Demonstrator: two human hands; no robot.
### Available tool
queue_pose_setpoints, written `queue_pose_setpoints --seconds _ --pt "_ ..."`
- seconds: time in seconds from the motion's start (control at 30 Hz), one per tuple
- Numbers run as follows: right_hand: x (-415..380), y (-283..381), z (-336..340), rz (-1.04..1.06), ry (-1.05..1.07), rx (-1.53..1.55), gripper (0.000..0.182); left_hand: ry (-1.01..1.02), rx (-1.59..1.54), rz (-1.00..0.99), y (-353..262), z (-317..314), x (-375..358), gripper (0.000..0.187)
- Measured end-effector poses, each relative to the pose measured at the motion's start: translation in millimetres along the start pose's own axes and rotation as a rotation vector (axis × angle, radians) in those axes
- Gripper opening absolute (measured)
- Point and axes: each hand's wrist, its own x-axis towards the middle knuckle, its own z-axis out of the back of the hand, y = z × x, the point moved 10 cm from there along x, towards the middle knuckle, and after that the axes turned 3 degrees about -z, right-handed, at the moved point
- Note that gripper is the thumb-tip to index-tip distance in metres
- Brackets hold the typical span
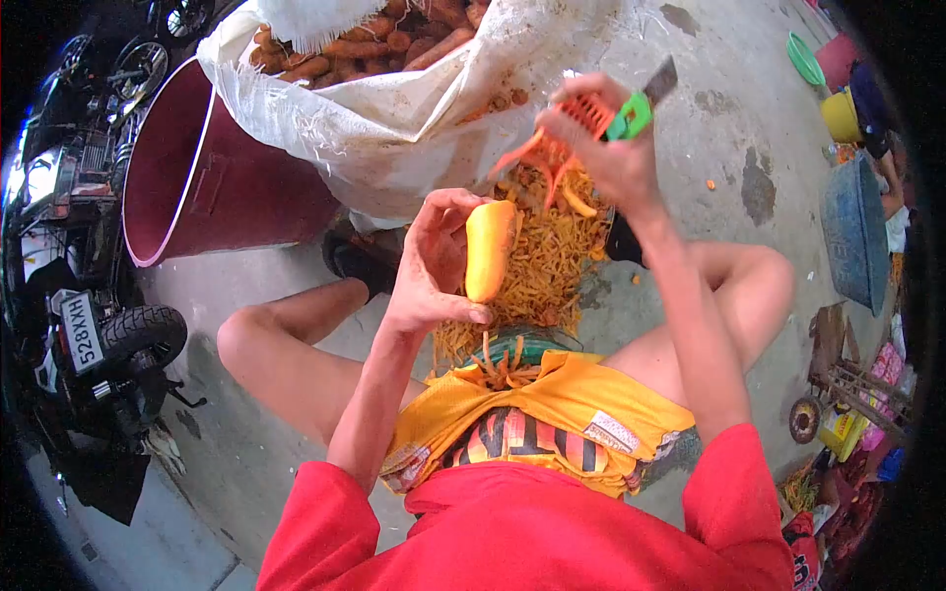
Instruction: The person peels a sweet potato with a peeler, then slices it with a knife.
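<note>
My left hand (pixel 436 258) grips a thick peeled carrot (pixel 489 252), held upright with fingers and thumb at its two ends; a brownish patch shows on its right side. My right hand (pixel 613 148), up and to the right, is closed around an orange plastic peeler (pixel 557 148). A knife with a green handle (pixel 631 116) also sticks out of this hand, its blade pointing to the upper right. The peeler is apart from the carrot. Below both hands, a heap of orange peelings (pixel 542 266) lies between my legs.
A white sack (pixel 394 128) full of unpeeled carrots (pixel 355 47) stands ahead. A maroon tub (pixel 236 192) is left of it, with a motorcycle (pixel 123 340) further left. At right are a blue basin (pixel 853 231), another person's arm (pixel 890 177) and a small wheeled cart (pixel 838 394).
</note>
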Motion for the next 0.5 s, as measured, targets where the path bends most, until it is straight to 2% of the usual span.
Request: queue_pose_setpoints --seconds 0.03,0.1,0.17,0.23,0.27,0.3,0.37,0.4,0.43,0.5 --pt "-6.3 13.1 -10.6 0.005 0.006 0.0 0.023 -0.001 0.001 -0.007 -1.3 -2.0 2.7 0.104" --pt "-25.5 52.5 -51.7 0.274 0.242 -0.155 0.021 -0.079 0.027 0.041 1.3 1.7 3.9 0.105" --pt "-19.4 37.5 -42.6 0.226 0.249 -0.132 0.021 -0.052 0.074 0.015 0.5 8.3 1.3 0.106" --pt "2.9 -5.2 -1.2 -0.045 0.008 -0.076 0.026 0.031 0.031 -0.006 -1.3 1.5 0.7 0.106" --pt "4.2 -9.4 2.1 -0.056 -0.031 0.068 0.025 0.007 0.018 -0.021 1.8 6.4 0.4 0.108" --pt "1.6 0.0 -5.2 -0.046 -0.03 0.065 0.025 0.014 0.02 -0.029 -0.6 2.0 4.6 0.108" --pt "-19.8 46.5 -43.7 0.176 0.174 -0.015 0.021 -0.069 0.063 0.01 -3.4 -1.2 6.9 0.111" --pt "-22.9 63.0 -53.7 0.303 0.252 -0.102 0.021 -0.045 0.016 0.058 -1.1 -5.0 5.9 0.112" --pt "-18.3 57.1 -49.9 0.3 0.25 -0.098 0.021 -0.047 0.017 0.062 -0.8 -0.3 5.5 0.112" --pt "0.5 4.2 -13.6 -0.122 0.033 0.09 0.026 0.048 0.071 0.0 -4.1 -1.2 1.9 0.111"
